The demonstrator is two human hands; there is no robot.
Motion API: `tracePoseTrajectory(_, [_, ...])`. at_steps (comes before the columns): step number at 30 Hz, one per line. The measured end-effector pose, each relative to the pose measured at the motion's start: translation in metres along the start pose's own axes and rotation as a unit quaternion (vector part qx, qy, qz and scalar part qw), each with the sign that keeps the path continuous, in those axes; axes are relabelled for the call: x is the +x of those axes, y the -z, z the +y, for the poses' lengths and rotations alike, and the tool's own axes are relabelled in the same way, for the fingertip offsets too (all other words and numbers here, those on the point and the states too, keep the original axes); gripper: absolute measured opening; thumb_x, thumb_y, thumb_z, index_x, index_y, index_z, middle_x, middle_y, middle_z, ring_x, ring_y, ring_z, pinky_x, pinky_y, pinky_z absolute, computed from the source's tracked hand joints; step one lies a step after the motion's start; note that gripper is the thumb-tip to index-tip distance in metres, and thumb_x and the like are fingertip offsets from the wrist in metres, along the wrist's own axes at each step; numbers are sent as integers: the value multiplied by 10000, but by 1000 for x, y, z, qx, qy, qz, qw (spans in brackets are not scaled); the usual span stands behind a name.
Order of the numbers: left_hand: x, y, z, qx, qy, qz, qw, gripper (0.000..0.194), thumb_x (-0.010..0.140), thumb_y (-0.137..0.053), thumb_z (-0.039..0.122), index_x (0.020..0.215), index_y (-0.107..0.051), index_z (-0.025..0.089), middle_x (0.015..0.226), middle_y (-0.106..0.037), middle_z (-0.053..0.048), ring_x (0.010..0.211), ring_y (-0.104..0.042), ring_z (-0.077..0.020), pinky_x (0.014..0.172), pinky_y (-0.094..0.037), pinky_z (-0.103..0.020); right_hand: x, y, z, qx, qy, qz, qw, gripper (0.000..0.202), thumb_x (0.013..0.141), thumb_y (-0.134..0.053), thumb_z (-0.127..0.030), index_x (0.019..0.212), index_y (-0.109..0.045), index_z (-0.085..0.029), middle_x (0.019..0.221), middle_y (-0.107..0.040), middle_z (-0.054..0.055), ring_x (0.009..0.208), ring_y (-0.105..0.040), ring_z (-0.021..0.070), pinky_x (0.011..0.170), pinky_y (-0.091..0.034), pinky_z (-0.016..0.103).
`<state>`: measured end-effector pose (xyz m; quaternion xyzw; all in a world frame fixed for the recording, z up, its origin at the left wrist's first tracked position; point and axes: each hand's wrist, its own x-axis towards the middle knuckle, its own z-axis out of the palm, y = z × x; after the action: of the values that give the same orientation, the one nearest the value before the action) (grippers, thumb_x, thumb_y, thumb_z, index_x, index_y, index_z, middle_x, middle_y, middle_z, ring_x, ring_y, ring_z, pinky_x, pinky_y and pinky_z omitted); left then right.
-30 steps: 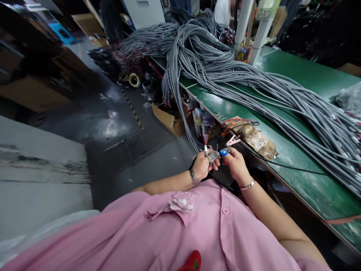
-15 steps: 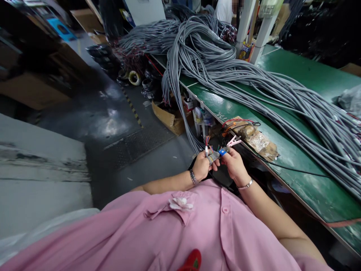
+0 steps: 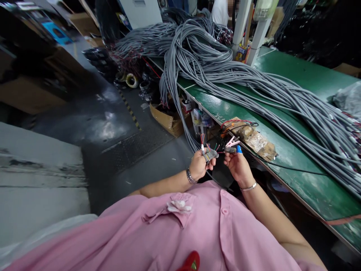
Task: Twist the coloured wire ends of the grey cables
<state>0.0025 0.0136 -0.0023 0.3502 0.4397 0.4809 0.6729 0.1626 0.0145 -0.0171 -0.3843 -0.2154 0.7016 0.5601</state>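
Note:
My left hand (image 3: 198,165) is closed around the end of a grey multi-core cable (image 3: 202,148), whose thin coloured wires (image 3: 202,137) fan out at the top. More fine wires (image 3: 209,146) stick up beside its thumb, which wears a grey covering. To the right, my right hand (image 3: 238,165) is pinched, with a grey fingertip cover and blue tape on its digits. A thin reddish wire (image 3: 221,152) runs between the two hands into that pinch. Just behind the right fingertips sits a pink clip (image 3: 232,142) at the table edge.
A large heap of grey cables (image 3: 197,56) drapes over the green table (image 3: 214,98) and hangs off its edge. A taped cardboard piece (image 3: 263,145) lies near that edge. An open carton (image 3: 165,122) stands on the floor. Behind the table is a person in white (image 3: 220,13).
My right hand has moved right, away from the left, with its fingers turned upward. A thin wire now stretches across the gap. My left hand has shifted slightly left.

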Motion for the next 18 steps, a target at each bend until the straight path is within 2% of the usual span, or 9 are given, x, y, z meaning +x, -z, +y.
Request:
tracePoseTrajectory(5, [-3, -7, -1, 47, 9, -27, 998, 329, 718, -682, 452, 686, -555, 151, 502, -591, 7, 327, -457, -68, 324, -202, -205, -11, -3, -13, -84, -29, -76, 993, 374, 711, -690, -551, 867, -653, -213, 788, -606, 21, 670, -532, 132, 644, -485, 279])
tracePoseTrajectory(8, [-5, -10, -4, 68, -6, -24, 997, 329, 716, -686, 439, 656, -537, 152, 503, -592, 8, 330, -459, -64, 335, -230, -201, -15, -8, -13, -154, -7, -55, 986, 290, 694, -746, -441, 827, -637, -206, 706, -570, -8, 621, -499, 112, 629, -461, 263])
tracePoseTrajectory(11, [-7, -10, -5, 87, -17, -26, 996, 324, 735, -670, 424, 632, -526, 152, 503, -589, 8, 335, -458, -60, 347, -252, -202, -15, -10, -10, -193, 19, -28, 981, 249, 695, -752, -392, 798, -631, -201, 717, -574, -15, 607, -485, 99, 592, -428, 241])
tracePoseTrajectory(18, [-7, -6, -7, 74, 0, -29, 997, 344, 736, -665, 460, 664, -549, 144, 506, -591, 6, 329, -464, -62, 331, -212, -198, -13, -9, -6, -173, 21, -29, 984, 206, 695, -745, -356, 763, -634, -196, 684, -562, -27, 593, -475, 91, 591, -420, 242])
